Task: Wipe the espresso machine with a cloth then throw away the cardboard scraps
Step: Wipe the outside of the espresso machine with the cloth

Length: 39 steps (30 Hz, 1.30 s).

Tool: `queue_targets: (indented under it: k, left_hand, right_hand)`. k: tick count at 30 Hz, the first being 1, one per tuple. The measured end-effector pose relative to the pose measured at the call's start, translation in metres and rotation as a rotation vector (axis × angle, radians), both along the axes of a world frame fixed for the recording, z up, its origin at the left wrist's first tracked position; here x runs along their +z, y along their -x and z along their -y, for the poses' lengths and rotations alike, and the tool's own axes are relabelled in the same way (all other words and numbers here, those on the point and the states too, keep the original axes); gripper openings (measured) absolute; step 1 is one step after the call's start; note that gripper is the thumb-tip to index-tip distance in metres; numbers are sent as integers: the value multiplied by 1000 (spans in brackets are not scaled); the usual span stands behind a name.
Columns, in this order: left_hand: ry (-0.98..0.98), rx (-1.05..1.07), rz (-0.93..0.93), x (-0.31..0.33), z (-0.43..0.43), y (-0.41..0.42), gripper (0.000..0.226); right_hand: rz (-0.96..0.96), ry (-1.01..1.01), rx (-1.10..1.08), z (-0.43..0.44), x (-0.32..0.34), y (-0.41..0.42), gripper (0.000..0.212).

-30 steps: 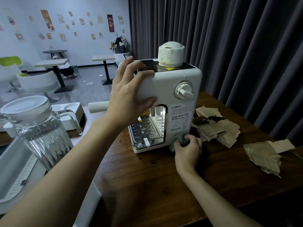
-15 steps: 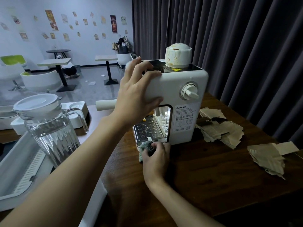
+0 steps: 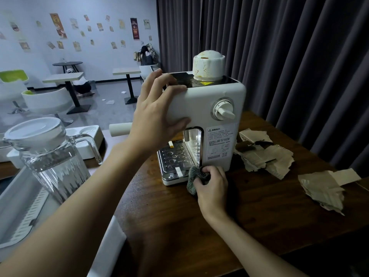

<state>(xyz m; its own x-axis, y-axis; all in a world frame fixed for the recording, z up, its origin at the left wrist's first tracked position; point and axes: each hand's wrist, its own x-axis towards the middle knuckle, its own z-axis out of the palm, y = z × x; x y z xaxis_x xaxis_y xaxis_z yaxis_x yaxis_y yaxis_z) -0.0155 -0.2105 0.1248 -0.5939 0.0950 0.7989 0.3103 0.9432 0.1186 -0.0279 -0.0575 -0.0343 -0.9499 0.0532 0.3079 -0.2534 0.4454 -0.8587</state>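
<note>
While gripped by the right hand (image 3: pixel 212 186), nubby cloth (image 3: pixel 192 176) touches boxy machine (image 3: pixel 201 102).

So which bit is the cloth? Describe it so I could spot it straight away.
Start at the white espresso machine on the dark wooden table. At its bottom front corner, beside the shiny drip tray, the right hand grips a small bunched cloth. It is grey-green and fuzzy, unlike the torn tan cardboard scraps lying further right.
</note>
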Motion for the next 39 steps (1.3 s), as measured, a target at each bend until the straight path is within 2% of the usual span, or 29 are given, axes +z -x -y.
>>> queue_targets:
  k: [5, 13, 16, 21, 29, 33, 39]
  left_hand:
    - [-6, 6, 16, 1, -1, -1, 62]
    - [-8, 7, -2, 0, -1, 0, 62]
    - [-13, 7, -4, -1, -2, 1, 62]
    - [-15, -6, -6, 0, -2, 0, 62]
    - [-11, 5, 1, 0, -2, 0, 62]
    - [-13, 1, -5, 0, -2, 0, 62]
    - [-6, 1, -3, 0, -1, 0, 63]
  right_hand:
    - [-56, 55, -40, -17, 0, 4, 23]
    - [-44, 186, -282, -42, 10, 40, 34]
    - [-31, 182, -264, -27, 5, 31, 39]
    - [-141, 114, -113, 1, -2, 6, 37]
    - [-170, 255, -261, -33, 33, 35, 45]
    - [-202, 244, -222, -20, 31, 24, 39]
    - [-369, 154, -117, -15, 37, 20, 32]
